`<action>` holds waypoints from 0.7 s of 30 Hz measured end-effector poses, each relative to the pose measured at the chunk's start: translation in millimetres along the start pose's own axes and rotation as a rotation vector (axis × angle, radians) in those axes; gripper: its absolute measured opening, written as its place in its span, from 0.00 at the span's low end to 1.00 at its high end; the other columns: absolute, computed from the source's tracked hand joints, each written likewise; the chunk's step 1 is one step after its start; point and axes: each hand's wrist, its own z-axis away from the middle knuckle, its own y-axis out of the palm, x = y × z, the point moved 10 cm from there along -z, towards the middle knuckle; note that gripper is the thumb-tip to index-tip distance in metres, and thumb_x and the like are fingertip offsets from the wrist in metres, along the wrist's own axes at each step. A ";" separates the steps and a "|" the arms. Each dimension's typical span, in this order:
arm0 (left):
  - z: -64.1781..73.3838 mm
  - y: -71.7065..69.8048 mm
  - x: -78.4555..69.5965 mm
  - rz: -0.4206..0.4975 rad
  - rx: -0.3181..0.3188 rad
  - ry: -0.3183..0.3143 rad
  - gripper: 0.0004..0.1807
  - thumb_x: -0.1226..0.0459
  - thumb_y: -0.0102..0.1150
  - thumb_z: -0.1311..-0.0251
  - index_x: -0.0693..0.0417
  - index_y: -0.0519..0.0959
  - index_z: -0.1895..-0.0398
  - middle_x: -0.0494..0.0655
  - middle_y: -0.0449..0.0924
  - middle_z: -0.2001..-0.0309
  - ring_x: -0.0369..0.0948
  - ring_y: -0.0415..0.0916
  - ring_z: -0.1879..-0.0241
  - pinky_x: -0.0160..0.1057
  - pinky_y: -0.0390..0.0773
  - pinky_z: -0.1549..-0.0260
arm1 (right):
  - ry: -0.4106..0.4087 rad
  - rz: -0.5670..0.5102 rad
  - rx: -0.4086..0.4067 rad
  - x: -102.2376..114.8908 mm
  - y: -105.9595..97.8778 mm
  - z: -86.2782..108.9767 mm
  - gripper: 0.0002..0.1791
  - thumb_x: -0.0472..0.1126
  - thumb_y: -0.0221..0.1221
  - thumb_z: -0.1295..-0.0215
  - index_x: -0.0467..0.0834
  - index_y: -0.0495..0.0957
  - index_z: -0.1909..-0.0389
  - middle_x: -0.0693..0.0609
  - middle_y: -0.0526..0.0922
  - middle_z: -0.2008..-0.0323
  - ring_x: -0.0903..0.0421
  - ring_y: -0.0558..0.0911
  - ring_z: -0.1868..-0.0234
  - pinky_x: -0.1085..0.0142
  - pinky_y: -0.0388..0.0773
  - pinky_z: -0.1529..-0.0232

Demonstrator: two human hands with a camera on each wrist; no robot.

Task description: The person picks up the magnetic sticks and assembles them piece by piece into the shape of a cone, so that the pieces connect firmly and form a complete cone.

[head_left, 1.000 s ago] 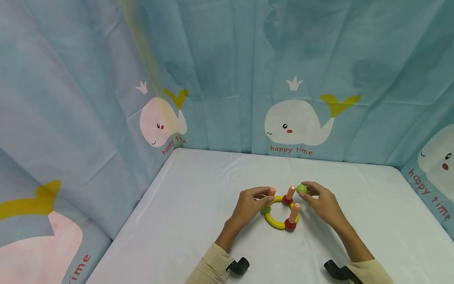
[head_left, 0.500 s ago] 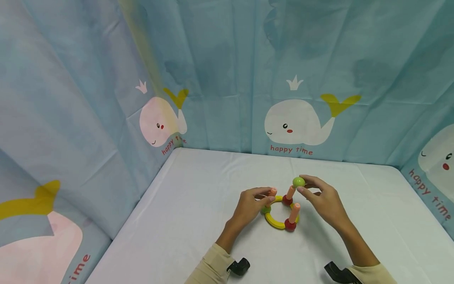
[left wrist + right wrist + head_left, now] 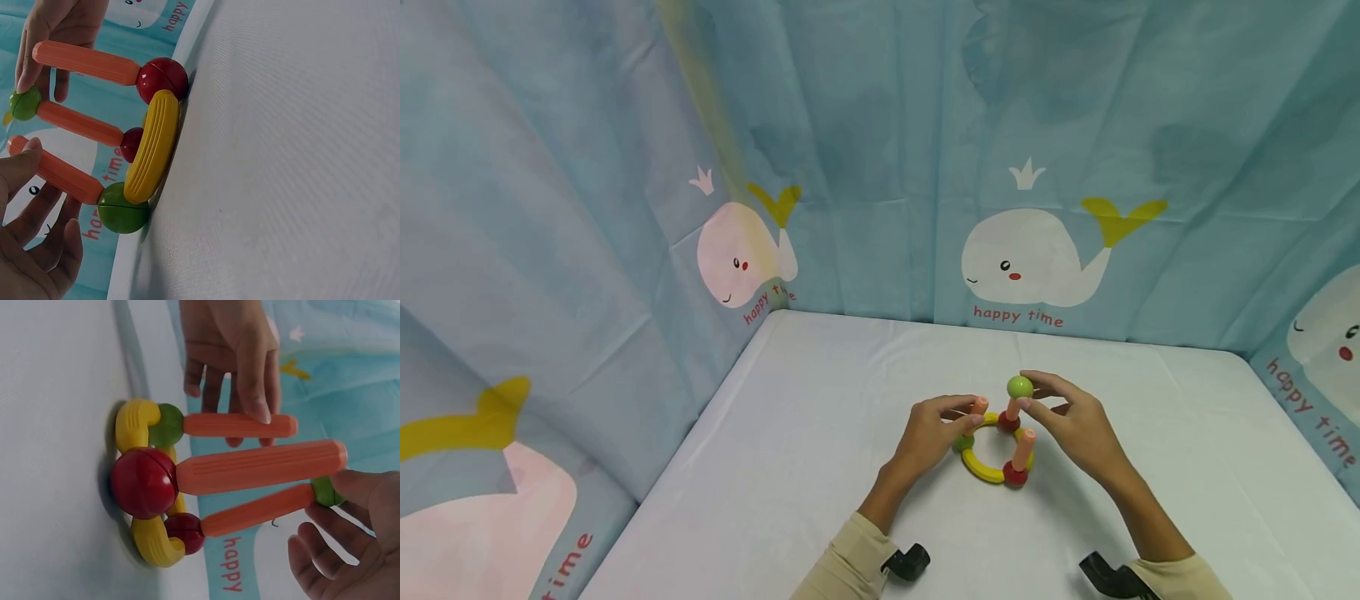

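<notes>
A ring of yellow curved pieces [image 3: 981,468] lies on the white table, joined by red balls [image 3: 145,482] and a green ball [image 3: 123,209]. Three orange rods stand up from those balls. With thumb and fingers, my left hand [image 3: 925,437] pinches the left rod [image 3: 69,178] near its top. My right hand [image 3: 1078,433] pinches a second green ball [image 3: 1020,387], which meets the upper end of the back rod [image 3: 81,124]. Neither hand touches the front rod [image 3: 262,467]. How deep the rod goes into the ball cannot be seen.
White cloth [image 3: 820,400] covers the table around the ring. Blue curtains [image 3: 865,167] printed with whales hang at the back and both sides. Black wrist cameras [image 3: 907,563] sit at both cuffs.
My right hand has brought the green ball up and left, from beside the back rod to its top end. The left hand keeps its hold on the left rod.
</notes>
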 end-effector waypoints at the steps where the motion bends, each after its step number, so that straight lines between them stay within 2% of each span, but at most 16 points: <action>1: 0.0 0.3 -0.2 -0.002 0.002 0.000 0.21 0.52 0.69 0.31 0.42 0.85 0.36 0.39 0.89 0.47 0.38 0.86 0.49 0.31 0.83 0.51 | -0.002 -0.003 -0.003 0.5 0.3 -0.3 0.25 0.51 0.64 0.24 0.51 0.78 0.30 0.53 0.87 0.42 0.55 0.82 0.44 0.69 0.80 0.51; 7: 0.2 3.4 -1.5 0.003 0.020 0.003 0.22 0.56 0.69 0.31 0.43 0.85 0.35 0.40 0.89 0.46 0.40 0.85 0.48 0.30 0.83 0.51 | -0.005 -0.006 -0.010 5.4 4.2 -1.0 0.25 0.48 0.68 0.27 0.49 0.79 0.32 0.53 0.88 0.45 0.54 0.83 0.44 0.70 0.80 0.50; 12: 0.4 5.2 -3.3 0.012 0.026 0.021 0.21 0.57 0.70 0.31 0.46 0.85 0.36 0.41 0.89 0.47 0.41 0.85 0.48 0.30 0.83 0.53 | 0.009 -0.008 -0.004 8.3 9.9 -2.6 0.25 0.51 0.69 0.28 0.48 0.81 0.34 0.52 0.89 0.46 0.53 0.83 0.44 0.72 0.80 0.50; 21: -0.3 9.4 -2.6 0.005 0.030 0.038 0.21 0.54 0.68 0.30 0.47 0.86 0.37 0.40 0.88 0.47 0.38 0.85 0.51 0.30 0.83 0.54 | 0.029 -0.059 0.041 12.5 19.6 -2.8 0.25 0.52 0.69 0.29 0.49 0.81 0.35 0.50 0.87 0.46 0.48 0.83 0.45 0.69 0.81 0.52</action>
